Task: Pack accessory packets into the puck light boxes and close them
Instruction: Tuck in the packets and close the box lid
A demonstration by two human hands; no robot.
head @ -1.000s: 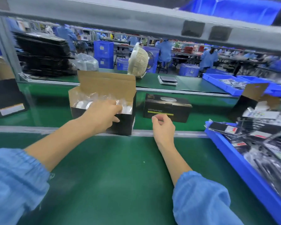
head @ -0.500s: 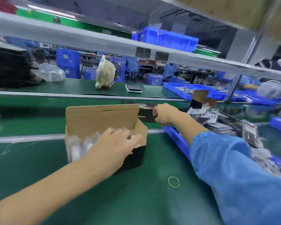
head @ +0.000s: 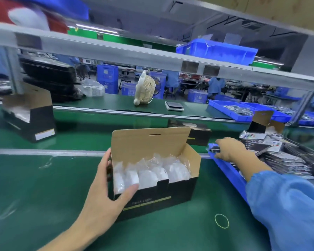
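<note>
An open black puck light box (head: pixel 170 194) with a brown inner lid stands on the green table in front of me. Several white puck lights in clear bags (head: pixel 149 173) fill it. My left hand (head: pixel 107 192) grips the box's left end, thumb on the front wall and fingers behind. My right hand (head: pixel 228 148) reaches into the blue tray (head: pixel 230 176) at the right and lies on a dark accessory packet (head: pixel 215 150) at the tray's near corner; its fingers are blurred. The tray holds a pile of dark accessory packets (head: pixel 288 162).
A closed black box (head: pixel 199 133) sits on the belt behind the open one. Another open box (head: pixel 33 115) stands at the left. A yellow rubber band (head: pixel 221 221) lies on the table. A white fan (head: pixel 145 89) and a scale (head: pixel 174 106) stand on the far bench.
My left hand has pulled the open box nearer and shifted to grip its left end. My right hand has moved from the closed box on the belt to the packets in the blue tray.
</note>
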